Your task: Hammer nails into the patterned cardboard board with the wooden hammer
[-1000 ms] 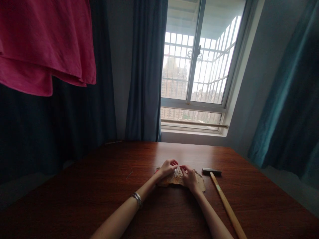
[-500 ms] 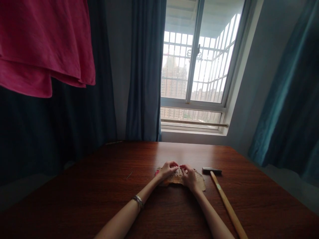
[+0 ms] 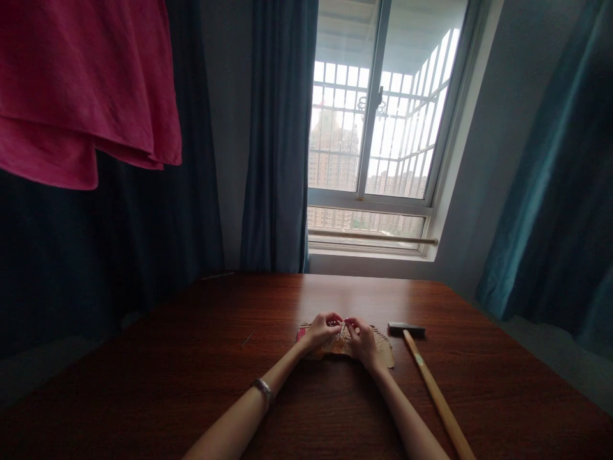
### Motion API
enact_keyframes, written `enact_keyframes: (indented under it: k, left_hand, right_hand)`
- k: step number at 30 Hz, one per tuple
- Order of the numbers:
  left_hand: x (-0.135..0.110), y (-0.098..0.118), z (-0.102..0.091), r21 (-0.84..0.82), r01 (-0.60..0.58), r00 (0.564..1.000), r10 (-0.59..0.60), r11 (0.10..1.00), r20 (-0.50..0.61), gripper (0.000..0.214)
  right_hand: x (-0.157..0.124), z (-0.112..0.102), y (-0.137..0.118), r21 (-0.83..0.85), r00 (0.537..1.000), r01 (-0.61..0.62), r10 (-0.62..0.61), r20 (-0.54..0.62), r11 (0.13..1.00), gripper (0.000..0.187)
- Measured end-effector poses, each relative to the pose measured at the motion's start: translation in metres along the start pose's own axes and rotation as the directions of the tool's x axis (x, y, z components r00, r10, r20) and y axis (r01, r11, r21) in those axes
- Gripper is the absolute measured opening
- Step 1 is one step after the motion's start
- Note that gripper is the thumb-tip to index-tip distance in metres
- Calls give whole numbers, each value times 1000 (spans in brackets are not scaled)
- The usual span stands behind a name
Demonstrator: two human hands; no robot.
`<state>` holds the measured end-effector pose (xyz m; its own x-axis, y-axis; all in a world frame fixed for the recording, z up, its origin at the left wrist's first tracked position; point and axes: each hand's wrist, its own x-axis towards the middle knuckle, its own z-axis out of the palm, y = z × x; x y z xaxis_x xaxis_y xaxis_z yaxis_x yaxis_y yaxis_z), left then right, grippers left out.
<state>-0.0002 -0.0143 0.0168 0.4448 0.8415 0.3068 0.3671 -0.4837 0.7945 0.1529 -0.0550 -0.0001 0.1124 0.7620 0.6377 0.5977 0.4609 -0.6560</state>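
A small tan board (image 3: 383, 352) studded with rows of thin nails lies on the wooden table (image 3: 191, 370). My left hand (image 3: 322, 328) and my right hand (image 3: 363, 340) rest on top of it, fingertips pinched close together over the nails. Whatever the fingers hold is too small to make out. A bracelet circles my left wrist. The board's left end shows a pink edge.
A hammer (image 3: 431, 386) with a long wooden handle lies just right of the board, its dark head pointing left. A thin nail (image 3: 248, 338) lies loose left of the hands. Behind the table are blue curtains and a barred window; a red cloth (image 3: 86, 83) hangs top left.
The hands stay on the board, with only slight finger movement. The view has shifted a little.
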Motion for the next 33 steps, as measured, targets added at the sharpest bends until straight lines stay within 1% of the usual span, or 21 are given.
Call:
enact_keyframes:
  k: [6, 12, 19, 23, 29, 33]
  left_hand:
    - [1, 2, 0, 14, 26, 1000, -26, 1000, 1, 22]
    - [5, 0, 4, 6, 12, 1000, -12, 1000, -3, 20]
    - [12, -9, 8, 77, -83, 995, 86, 994, -42, 19]
    - [11, -7, 7, 100, -99, 994, 102, 990, -32, 17]
    - [7, -2, 8, 175, -125, 990, 135, 977, -48, 14]
    - [7, -4, 9, 174, -130, 989, 139, 976, -42, 12]
  right_hand:
    - [-1, 0, -2, -10, 1000, 22, -22, 5, 1000, 15]
    - [-1, 2, 2, -14, 999, 35, -35, 40, 999, 15]
    - [-2, 1, 5, -18, 995, 41, -39, 87, 999, 18]
    - [-1, 1, 6, -26, 994, 28, -25, 109, 999, 17]
    - [0, 1, 10, -51, 989, -2, 10, 151, 999, 16]
    - [-1, 1, 12, -80, 983, -16, 30, 181, 997, 15]
